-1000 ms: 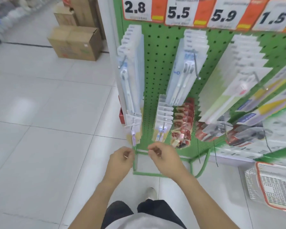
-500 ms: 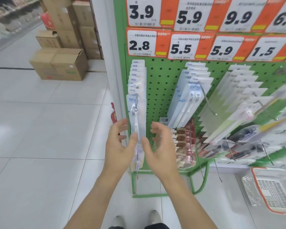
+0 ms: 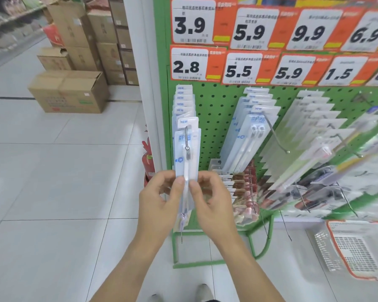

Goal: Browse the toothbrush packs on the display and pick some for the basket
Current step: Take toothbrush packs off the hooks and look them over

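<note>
**Two hands on the front toothbrush pack, left hook of the display**

The left hand (image 3: 159, 200) and right hand (image 3: 212, 203) meet at the lower part of the front pack (image 3: 187, 158) on the leftmost hook (image 3: 186, 138) of the green pegboard (image 3: 214, 118). Each grip is narrow and holds the pack: the left thumb and fingers pinch its left edge, the right thumb and fingers pinch its right edge, and the two thumbs lie almost touching on its clear face. The pack hangs upright on the hook, at the front of a row of like packs marked "NEW" (image 3: 183, 101) that runs back to the board.

To the right, a second row of packs (image 3: 252, 127) hangs tilted on its own hook; further right are more rows (image 3: 314, 131), blurred. Below these, near the right hand, hang small red-and-brown packs (image 3: 247, 182). Price tags (image 3: 189, 64) line the top of the board, the one above the held row reading 2.8.

A white basket with an orange rim (image 3: 356, 249) sits on the floor at the near right, well apart from both hands. Cardboard boxes (image 3: 70, 90) stand on the tiled floor (image 3: 52, 171) at the far left. A red extinguisher (image 3: 147, 162) shows just left of the display's post.
</note>
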A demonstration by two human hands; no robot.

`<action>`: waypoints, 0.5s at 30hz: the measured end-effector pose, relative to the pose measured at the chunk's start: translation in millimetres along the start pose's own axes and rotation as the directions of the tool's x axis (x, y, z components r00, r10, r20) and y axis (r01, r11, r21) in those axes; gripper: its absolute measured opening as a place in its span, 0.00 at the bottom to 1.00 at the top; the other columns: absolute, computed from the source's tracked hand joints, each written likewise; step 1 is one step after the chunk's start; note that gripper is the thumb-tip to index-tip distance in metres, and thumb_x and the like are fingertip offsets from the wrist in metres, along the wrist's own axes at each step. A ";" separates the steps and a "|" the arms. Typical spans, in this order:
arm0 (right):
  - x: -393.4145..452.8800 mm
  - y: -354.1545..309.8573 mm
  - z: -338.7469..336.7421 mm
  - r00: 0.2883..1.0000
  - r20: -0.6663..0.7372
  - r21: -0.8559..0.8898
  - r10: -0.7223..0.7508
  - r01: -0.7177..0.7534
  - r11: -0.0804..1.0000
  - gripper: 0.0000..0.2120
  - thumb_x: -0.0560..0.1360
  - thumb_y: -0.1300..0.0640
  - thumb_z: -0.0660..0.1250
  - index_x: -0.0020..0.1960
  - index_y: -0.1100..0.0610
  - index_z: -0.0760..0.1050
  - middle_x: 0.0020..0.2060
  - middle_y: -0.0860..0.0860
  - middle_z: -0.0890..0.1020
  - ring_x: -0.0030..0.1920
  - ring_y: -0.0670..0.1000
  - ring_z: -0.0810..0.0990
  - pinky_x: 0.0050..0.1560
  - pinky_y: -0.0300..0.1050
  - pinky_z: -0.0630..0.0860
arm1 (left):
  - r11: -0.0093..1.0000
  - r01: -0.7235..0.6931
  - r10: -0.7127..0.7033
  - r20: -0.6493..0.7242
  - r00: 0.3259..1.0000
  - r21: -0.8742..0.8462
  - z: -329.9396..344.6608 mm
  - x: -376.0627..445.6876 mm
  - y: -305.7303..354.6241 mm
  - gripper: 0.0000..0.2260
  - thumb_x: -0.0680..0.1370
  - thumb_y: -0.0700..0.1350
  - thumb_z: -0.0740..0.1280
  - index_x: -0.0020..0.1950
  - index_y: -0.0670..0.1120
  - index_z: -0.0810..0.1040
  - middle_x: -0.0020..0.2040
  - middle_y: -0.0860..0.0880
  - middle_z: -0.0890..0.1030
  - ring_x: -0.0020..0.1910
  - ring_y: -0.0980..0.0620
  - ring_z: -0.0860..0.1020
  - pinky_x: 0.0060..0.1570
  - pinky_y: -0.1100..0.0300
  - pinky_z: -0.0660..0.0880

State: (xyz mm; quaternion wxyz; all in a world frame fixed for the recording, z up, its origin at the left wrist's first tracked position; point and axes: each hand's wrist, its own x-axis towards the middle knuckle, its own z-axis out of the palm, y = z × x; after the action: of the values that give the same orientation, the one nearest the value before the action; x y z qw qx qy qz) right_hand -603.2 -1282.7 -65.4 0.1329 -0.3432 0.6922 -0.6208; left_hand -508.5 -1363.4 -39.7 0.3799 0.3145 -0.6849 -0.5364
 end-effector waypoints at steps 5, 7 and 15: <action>-9.4 -1.2 -11.5 0.991 0.134 0.019 0.001 -0.004 1.000 0.02 0.82 0.59 0.66 0.52 0.55 0.77 0.45 0.47 0.83 0.47 0.51 0.81 0.51 0.50 0.78 | 0.998 -0.060 0.058 0.100 0.993 0.020 -9.0 -11.7 2.1 0.08 0.81 0.37 0.66 0.54 0.50 0.80 0.46 0.56 0.84 0.48 0.55 0.81 0.48 0.71 0.73; -11.6 -1.9 -14.0 0.985 0.175 -0.002 -0.007 0.008 1.000 0.02 0.83 0.58 0.65 0.53 0.55 0.77 0.46 0.47 0.83 0.47 0.52 0.81 0.51 0.49 0.78 | 0.995 -0.091 0.094 0.106 0.990 -0.025 -12.4 -15.7 6.7 0.10 0.82 0.36 0.65 0.55 0.52 0.79 0.49 0.57 0.84 0.49 0.54 0.81 0.50 0.70 0.74; -24.2 -9.8 -23.7 0.966 0.258 -0.036 0.026 -0.018 0.999 0.03 0.83 0.56 0.65 0.52 0.55 0.76 0.43 0.51 0.80 0.45 0.53 0.80 0.51 0.55 0.78 | 0.975 -0.086 0.096 0.039 0.995 -0.205 -18.3 -23.7 25.0 0.06 0.78 0.44 0.66 0.53 0.52 0.80 0.47 0.60 0.85 0.47 0.60 0.82 0.48 0.72 0.74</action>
State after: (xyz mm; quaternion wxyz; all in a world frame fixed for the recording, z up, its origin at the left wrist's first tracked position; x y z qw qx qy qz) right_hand -597.0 -1249.0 -57.3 0.2232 -0.4157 0.6829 -0.5577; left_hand -481.3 -1346.9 -17.2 0.4172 0.2292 -0.6494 -0.5930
